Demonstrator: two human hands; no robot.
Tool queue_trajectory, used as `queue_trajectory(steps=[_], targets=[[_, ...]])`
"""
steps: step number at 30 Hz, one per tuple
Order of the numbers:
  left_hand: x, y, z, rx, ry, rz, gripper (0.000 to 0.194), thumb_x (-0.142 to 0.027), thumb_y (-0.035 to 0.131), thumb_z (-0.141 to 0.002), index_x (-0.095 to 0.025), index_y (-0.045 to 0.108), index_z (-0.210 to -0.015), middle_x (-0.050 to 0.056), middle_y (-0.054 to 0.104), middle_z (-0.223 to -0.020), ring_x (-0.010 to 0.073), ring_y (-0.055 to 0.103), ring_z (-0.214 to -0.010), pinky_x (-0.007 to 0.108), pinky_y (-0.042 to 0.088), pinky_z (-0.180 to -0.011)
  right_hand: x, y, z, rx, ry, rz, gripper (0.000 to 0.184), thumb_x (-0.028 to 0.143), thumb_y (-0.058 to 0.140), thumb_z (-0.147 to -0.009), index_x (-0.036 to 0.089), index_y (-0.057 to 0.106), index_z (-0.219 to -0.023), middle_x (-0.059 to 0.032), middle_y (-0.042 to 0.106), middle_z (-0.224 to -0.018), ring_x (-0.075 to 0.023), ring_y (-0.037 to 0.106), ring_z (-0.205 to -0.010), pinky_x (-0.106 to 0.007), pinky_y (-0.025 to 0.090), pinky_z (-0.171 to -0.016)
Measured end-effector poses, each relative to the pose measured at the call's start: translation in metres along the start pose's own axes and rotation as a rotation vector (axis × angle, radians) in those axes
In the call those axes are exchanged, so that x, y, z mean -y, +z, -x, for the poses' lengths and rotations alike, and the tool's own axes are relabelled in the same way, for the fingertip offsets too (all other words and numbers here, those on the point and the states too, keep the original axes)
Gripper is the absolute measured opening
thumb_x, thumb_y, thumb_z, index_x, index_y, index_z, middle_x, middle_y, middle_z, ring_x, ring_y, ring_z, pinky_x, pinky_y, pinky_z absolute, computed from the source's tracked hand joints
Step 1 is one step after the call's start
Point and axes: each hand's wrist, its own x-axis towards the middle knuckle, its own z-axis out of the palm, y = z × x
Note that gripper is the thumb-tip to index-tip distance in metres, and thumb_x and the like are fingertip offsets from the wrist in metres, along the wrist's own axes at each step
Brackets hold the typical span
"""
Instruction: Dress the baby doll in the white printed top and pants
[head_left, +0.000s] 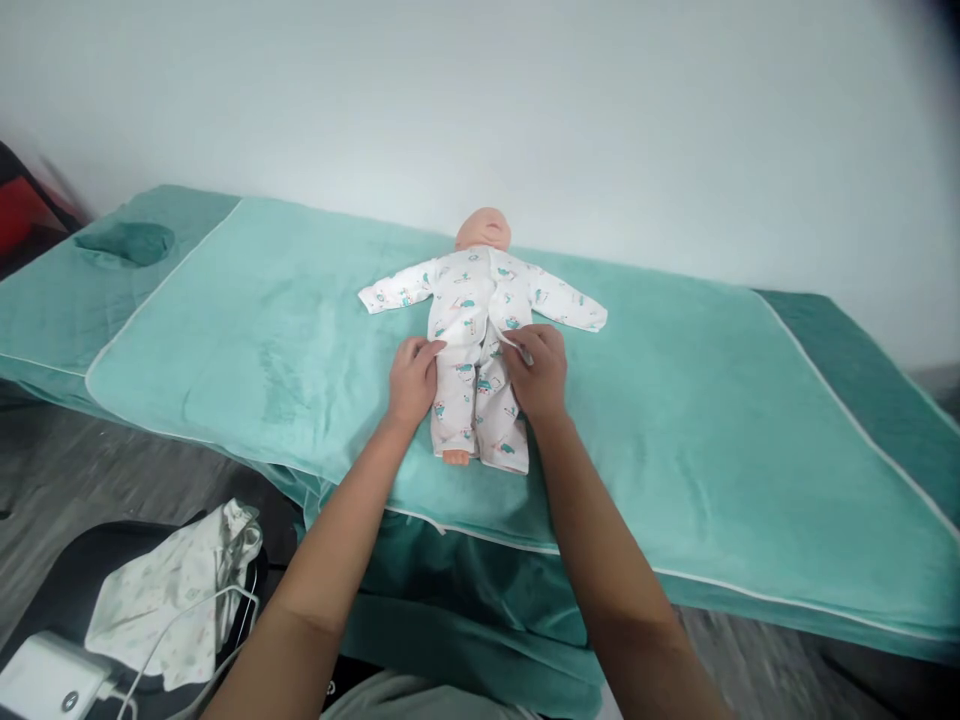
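A baby doll (484,229) lies on its back on a teal blanket (675,420), dressed in a white printed romper (472,300) with its sleeves spread out. My left hand (412,380) grips the romper's left edge at the waist, fingers closed on the cloth. My right hand (537,370) pinches the romper's right front flap at the same height. One bare doll foot (455,457) sticks out of the left leg.
The blanket covers a low teal bed (52,300) along a white wall. A teal cloth bundle (126,243) lies at the bed's far left. On the floor at lower left lie a patterned garment (172,590), a white charger with cable (52,680) and a dark bag.
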Motion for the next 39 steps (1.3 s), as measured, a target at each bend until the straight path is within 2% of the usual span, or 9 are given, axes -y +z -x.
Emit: queue_trajectory(steps=[4,8,12,16,21,24,28,34,39], targets=[[-0.003,-0.001,0.001,-0.066,-0.026,-0.029,0.029,-0.022,0.042,-0.102,-0.02,0.071,-0.105,0.008,0.059,-0.099,0.0201,0.056,-0.095,0.034,0.047,-0.084,-0.003,0.004,0.003,-0.142,0.111,-0.077,0.024,0.026,0.051,-0.096,0.021,0.074,-0.103,-0.0049,0.061,-0.086,-0.0195,0.06,-0.083,-0.036,0.05,-0.077],[-0.006,-0.002,0.002,-0.085,-0.051,-0.034,0.025,-0.019,0.042,-0.099,-0.02,0.067,-0.105,0.009,0.058,-0.099,0.0205,0.055,-0.094,0.035,0.047,-0.083,-0.001,0.001,0.01,-0.181,0.081,-0.098,0.022,0.026,0.055,-0.095,0.021,0.074,-0.104,-0.0049,0.06,-0.085,-0.0195,0.059,-0.08,-0.038,0.05,-0.075],[-0.009,-0.002,0.001,-0.064,-0.038,-0.023,0.017,-0.011,0.047,-0.089,-0.021,0.06,-0.09,0.008,0.058,-0.096,0.021,0.055,-0.093,0.036,0.047,-0.082,0.002,-0.004,0.013,-0.147,0.015,-0.168,0.019,0.023,0.06,-0.092,0.022,0.076,-0.103,-0.0057,0.06,-0.088,-0.0203,0.06,-0.082,-0.039,0.05,-0.075],[-0.01,-0.002,-0.002,-0.047,-0.067,0.019,0.019,-0.004,0.046,-0.079,-0.023,0.047,-0.079,0.005,0.056,-0.089,0.0201,0.054,-0.088,0.035,0.046,-0.08,0.007,-0.01,0.013,-0.007,-0.019,-0.251,0.017,0.02,0.062,-0.093,0.022,0.076,-0.101,-0.0057,0.065,-0.087,-0.0208,0.06,-0.085,-0.039,0.05,-0.077],[-0.005,0.002,-0.005,-0.056,-0.178,0.036,0.024,0.0,0.042,-0.075,-0.023,0.045,-0.079,0.002,0.055,-0.084,0.018,0.053,-0.082,0.032,0.043,-0.077,0.014,-0.017,0.018,0.059,0.059,-0.303,0.015,0.027,0.061,-0.095,0.022,0.074,-0.09,-0.0045,0.067,-0.08,-0.02,0.059,-0.078,-0.038,0.049,-0.074],[-0.003,0.005,-0.006,-0.102,-0.262,0.085,0.027,0.003,0.04,-0.072,-0.023,0.043,-0.079,0.001,0.052,-0.081,0.017,0.052,-0.079,0.03,0.043,-0.075,0.026,-0.028,0.03,0.139,0.055,-0.304,0.013,0.029,0.061,-0.095,0.023,0.071,-0.089,-0.0041,0.071,-0.084,-0.0208,0.063,-0.083,-0.045,0.051,-0.09],[-0.001,0.006,-0.007,-0.206,-0.345,0.193,0.039,0.005,0.037,-0.066,-0.024,0.043,-0.091,0.0,0.053,-0.088,0.0146,0.055,-0.079,0.029,0.047,-0.077,0.052,-0.05,0.059,0.321,-0.046,-0.391,0.01,0.024,0.064,-0.093,0.025,0.069,-0.101,-0.0018,0.074,-0.097,-0.0202,0.068,-0.095,-0.056,0.037,-0.116],[-0.001,0.007,-0.007,-0.183,-0.425,0.156,0.038,0.002,0.041,-0.073,-0.024,0.05,-0.099,0.0,0.059,-0.088,0.0159,0.059,-0.081,0.031,0.047,-0.082,0.093,-0.059,0.095,0.43,-0.103,-0.041,0.031,0.019,0.067,-0.091,0.026,0.064,-0.121,-0.0034,0.075,-0.111,-0.0252,0.063,-0.109,-0.057,0.033,-0.119],[-0.002,0.008,-0.009,-0.165,-0.449,0.136,0.033,-0.001,0.044,-0.076,-0.024,0.052,-0.098,0.001,0.062,-0.089,0.0178,0.061,-0.084,0.032,0.048,-0.081,0.111,-0.043,0.094,0.364,-0.04,0.137,0.018,0.012,0.066,-0.089,0.026,0.064,-0.1,-0.001,0.075,-0.095,-0.0254,0.062,-0.099,-0.054,0.037,-0.113]])
